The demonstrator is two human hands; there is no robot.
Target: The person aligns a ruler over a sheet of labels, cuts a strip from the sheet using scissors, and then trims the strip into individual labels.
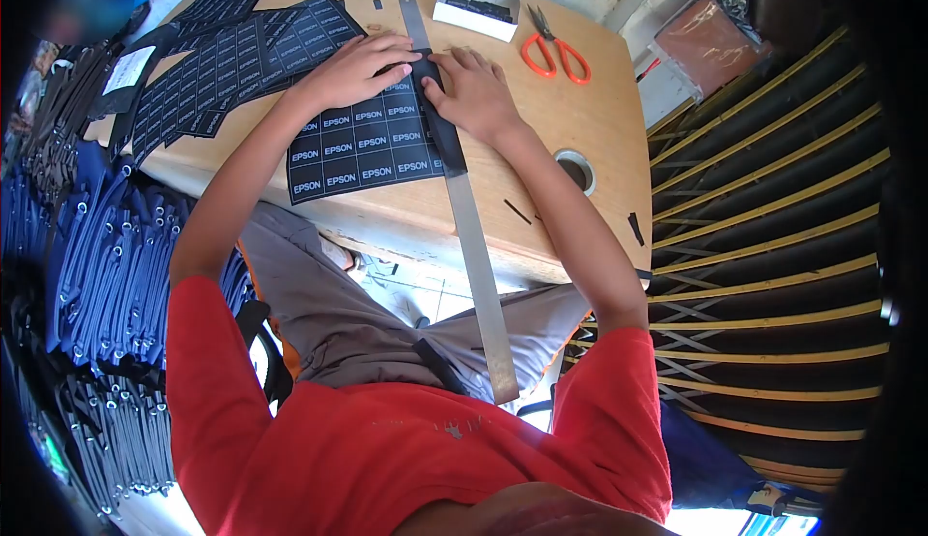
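Observation:
A black sheet [367,154] printed with rows of "EPSON" labels lies near the table's front edge. Its right edge is turned over as a dark strip [445,140] along a long steel ruler [480,285]. The ruler's near end juts past the table edge toward my lap. My left hand [367,70] rests on the top of the sheet, fingers stretched toward the strip. My right hand [476,93] lies just right of the strip, thumb apart from the fingers and touching it. Neither hand visibly grasps anything.
More printed sheets [232,67] are piled at left. Orange-handled scissors [554,53], a white box [478,0] of black pieces and a tape roll [576,171] sit on the table [604,111]. Blue straps [116,256] hang at left; yellow-edged black stacks [773,246] stand at right.

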